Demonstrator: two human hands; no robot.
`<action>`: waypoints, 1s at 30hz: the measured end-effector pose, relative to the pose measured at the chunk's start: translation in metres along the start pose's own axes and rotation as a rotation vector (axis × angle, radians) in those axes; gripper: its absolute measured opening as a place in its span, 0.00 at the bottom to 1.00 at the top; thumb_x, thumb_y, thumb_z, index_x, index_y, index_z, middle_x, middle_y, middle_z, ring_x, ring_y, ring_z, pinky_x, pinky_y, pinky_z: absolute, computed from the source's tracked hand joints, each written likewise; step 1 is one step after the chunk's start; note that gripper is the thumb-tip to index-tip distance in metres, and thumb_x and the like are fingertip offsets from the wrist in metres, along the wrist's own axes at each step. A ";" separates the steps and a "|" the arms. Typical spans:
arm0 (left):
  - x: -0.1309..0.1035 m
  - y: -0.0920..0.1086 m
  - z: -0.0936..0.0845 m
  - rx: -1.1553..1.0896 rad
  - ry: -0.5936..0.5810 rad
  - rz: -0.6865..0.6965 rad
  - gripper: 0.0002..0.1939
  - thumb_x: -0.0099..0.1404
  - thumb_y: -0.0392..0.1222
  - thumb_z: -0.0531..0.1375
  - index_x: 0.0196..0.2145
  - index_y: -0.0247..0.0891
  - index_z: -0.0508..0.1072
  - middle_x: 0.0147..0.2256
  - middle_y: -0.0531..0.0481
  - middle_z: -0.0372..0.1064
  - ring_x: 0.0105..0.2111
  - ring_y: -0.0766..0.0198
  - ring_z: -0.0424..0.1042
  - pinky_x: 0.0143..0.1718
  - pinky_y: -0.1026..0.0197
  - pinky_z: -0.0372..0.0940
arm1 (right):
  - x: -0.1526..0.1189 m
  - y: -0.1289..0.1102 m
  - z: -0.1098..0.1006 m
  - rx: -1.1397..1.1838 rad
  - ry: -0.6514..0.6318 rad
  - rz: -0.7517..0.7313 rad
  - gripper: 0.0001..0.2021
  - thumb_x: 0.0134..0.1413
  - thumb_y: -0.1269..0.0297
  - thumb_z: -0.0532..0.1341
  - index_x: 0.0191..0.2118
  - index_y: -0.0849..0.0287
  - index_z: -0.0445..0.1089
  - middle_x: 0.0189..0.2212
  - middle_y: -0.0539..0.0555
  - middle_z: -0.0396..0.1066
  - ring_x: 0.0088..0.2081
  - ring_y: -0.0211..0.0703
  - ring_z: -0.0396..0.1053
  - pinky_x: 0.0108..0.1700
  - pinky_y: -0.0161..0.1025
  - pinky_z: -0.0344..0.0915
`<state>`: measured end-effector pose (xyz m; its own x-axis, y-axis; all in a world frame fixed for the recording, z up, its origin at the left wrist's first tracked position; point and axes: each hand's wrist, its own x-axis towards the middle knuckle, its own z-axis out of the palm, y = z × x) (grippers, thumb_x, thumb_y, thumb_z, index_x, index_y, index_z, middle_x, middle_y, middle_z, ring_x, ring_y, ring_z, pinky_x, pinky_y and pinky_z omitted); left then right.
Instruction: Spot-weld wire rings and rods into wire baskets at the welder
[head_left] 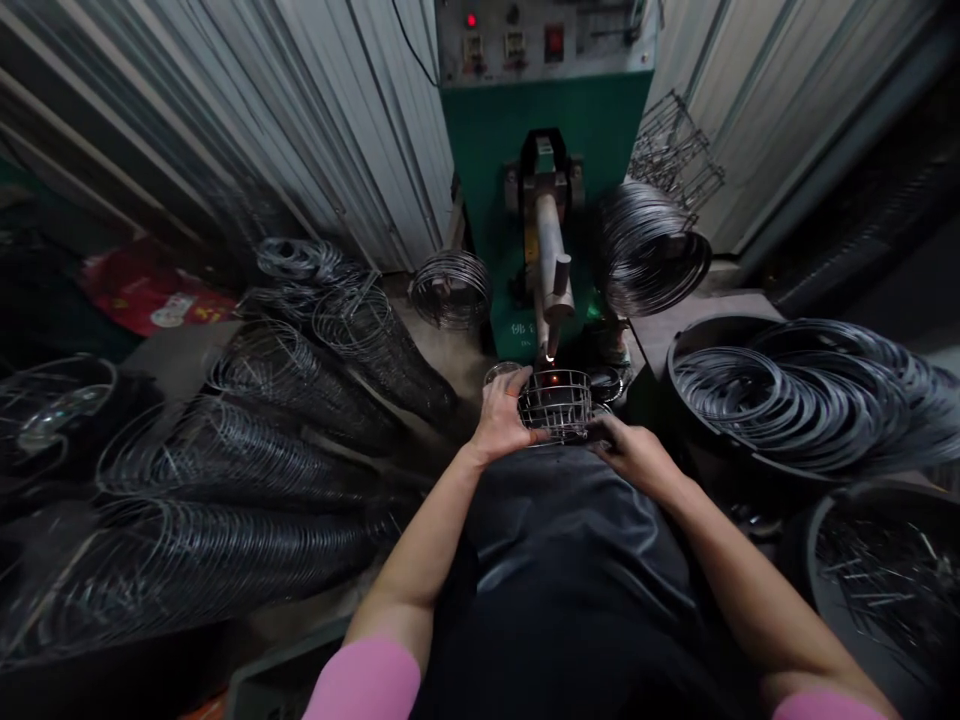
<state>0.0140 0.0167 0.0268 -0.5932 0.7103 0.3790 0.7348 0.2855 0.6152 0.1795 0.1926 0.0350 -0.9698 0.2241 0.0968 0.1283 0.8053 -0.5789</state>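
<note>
A small round wire basket (557,402) is held between my two hands in front of the green machine (480,130). My left hand (504,412) grips its left side, thumb low and fingers over the upper edge. At the lower right of the basket, my right hand (619,445) has its darkened fingers closed on the wires. The machine's metal electrode arm (551,250) comes down to the basket's far rim, where a bright spot glows at the tip. An orange glow shows just below it, inside the basket outline.
Nested stacks of wire baskets (247,540) lie at the left. Wire ring bundles (652,250) hang on both sides of the machine. At the right stand a tub (675,350) of wire rings and a bin (814,560) of short wire pieces.
</note>
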 end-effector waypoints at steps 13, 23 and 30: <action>0.006 0.015 -0.004 -0.011 -0.047 0.081 0.37 0.36 0.45 0.71 0.45 0.37 0.66 0.50 0.40 0.62 0.53 0.49 0.59 0.54 0.50 0.52 | 0.032 -0.017 0.011 0.227 -0.020 -0.236 0.12 0.56 0.64 0.53 0.40 0.57 0.71 0.37 0.56 0.72 0.41 0.45 0.70 0.43 0.40 0.64; 0.015 0.001 -0.001 -0.050 -0.092 0.005 0.29 0.36 0.42 0.71 0.39 0.40 0.70 0.51 0.44 0.60 0.54 0.49 0.58 0.55 0.48 0.52 | 0.047 -0.009 0.007 0.172 -0.149 -0.235 0.14 0.53 0.63 0.58 0.46 0.56 0.71 0.41 0.57 0.70 0.42 0.47 0.69 0.44 0.42 0.65; 0.017 -0.015 0.000 -0.059 -0.140 0.020 0.31 0.38 0.43 0.72 0.43 0.45 0.72 0.53 0.46 0.58 0.55 0.49 0.56 0.56 0.47 0.52 | 0.052 -0.005 0.015 0.064 -0.110 -0.232 0.16 0.50 0.73 0.57 0.45 0.54 0.71 0.40 0.55 0.71 0.40 0.45 0.70 0.42 0.40 0.66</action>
<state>-0.0065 0.0245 0.0238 -0.5236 0.7995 0.2942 0.7234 0.2349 0.6492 0.1247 0.1917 0.0308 -0.9889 -0.0266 0.1462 -0.1103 0.7908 -0.6020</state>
